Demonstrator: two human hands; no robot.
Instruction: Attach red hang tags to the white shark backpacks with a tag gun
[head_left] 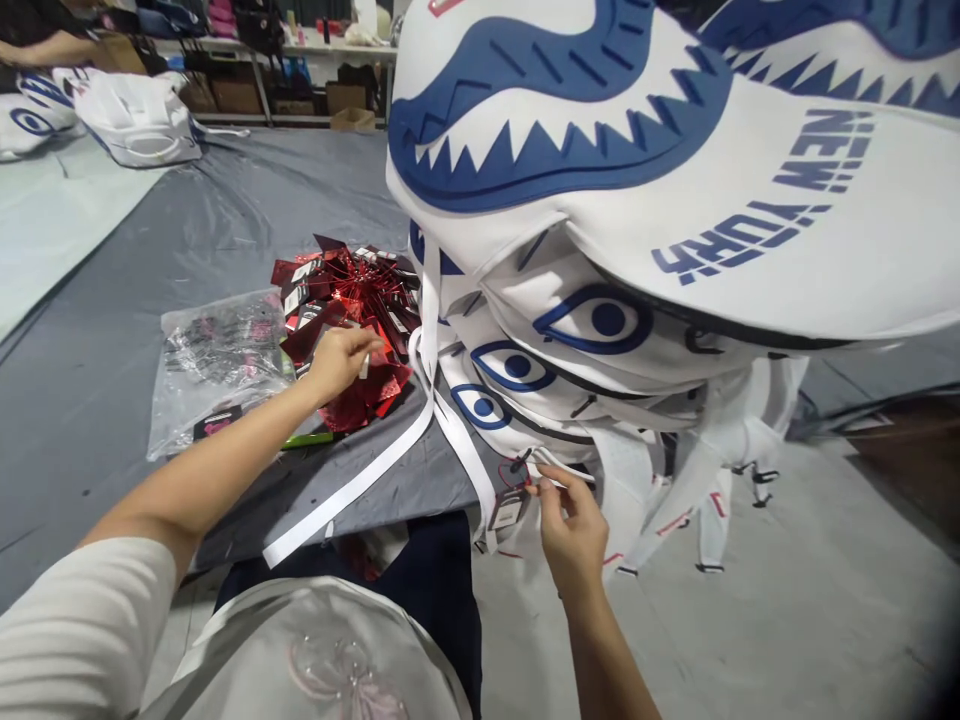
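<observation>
A stack of white backpacks [517, 235] with blue eye and shark-tooth prints rises at the right edge of the table. At its lower front, my right hand [574, 525] pinches the thin red cord of a dark hang tag [508, 508], close to a black zipper pull [520, 460]. My left hand [341, 360] is closed above a fanned pile of red and black hang tags [360, 285]. A small pale piece shows by its fingertips, but what they hold cannot be made out. White straps [352, 480] hang from the stack between my hands.
A clear plastic bag [217, 360] lies left of the tag pile on the grey-covered table [247, 200]. More white bags [139, 115] sit at the far left, near another person's arm [52, 50]. Shelving with cardboard boxes [345, 97] stands behind. Loose straps [716, 530] dangle at right.
</observation>
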